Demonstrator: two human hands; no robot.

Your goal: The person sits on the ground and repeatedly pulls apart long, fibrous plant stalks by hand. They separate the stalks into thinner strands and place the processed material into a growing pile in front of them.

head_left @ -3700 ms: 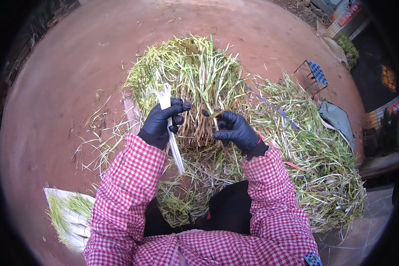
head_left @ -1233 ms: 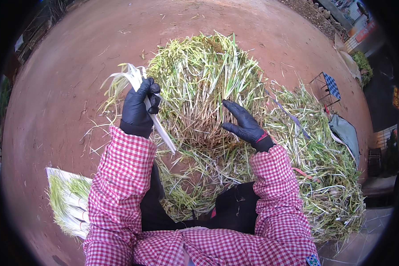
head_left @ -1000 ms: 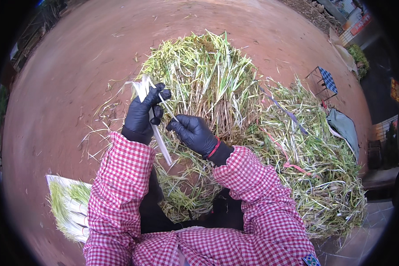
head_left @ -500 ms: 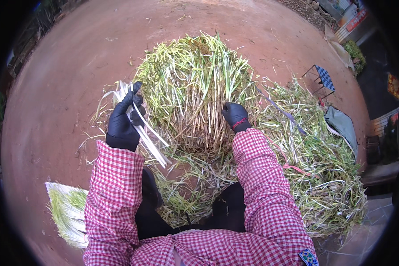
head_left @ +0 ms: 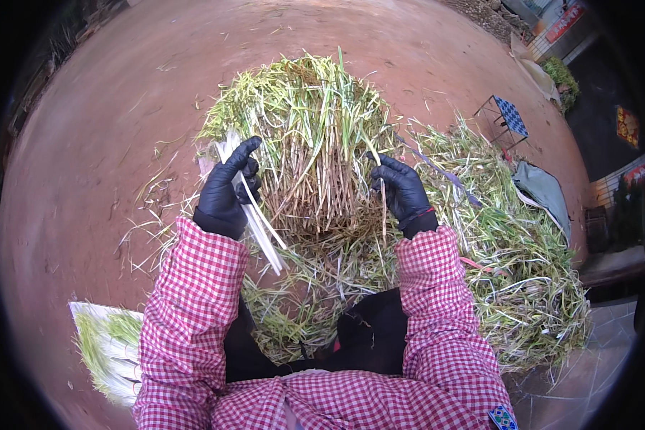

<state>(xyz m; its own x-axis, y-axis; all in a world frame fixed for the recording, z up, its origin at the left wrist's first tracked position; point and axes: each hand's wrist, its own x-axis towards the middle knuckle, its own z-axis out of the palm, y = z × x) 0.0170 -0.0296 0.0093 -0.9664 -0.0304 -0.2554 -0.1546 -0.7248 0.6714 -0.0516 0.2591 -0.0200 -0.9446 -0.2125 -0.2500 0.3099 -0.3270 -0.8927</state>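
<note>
I logged, left to right: one flat white sheet (head_left: pixel 86 309), bearing bundled green-and-white stalks (head_left: pixel 116 352); one black-gloved left hand (head_left: pixel 226 190), fingers closed around several long, smooth white stalks (head_left: pixel 266 247); one rounded heap of green-topped, brown-based stalks (head_left: pixel 319 161) on reddish bare ground (head_left: pixel 86 186); one black-gloved right hand (head_left: pixel 400 188), fingers gripping a single thin, brown-ended stalk (head_left: pixel 383 211); one tangled green-and-white pile (head_left: pixel 527 287). Near that pile, I recorded one blue-checked stool (head_left: pixel 510 116) and one grey-green cloth (head_left: pixel 545 192).
</note>
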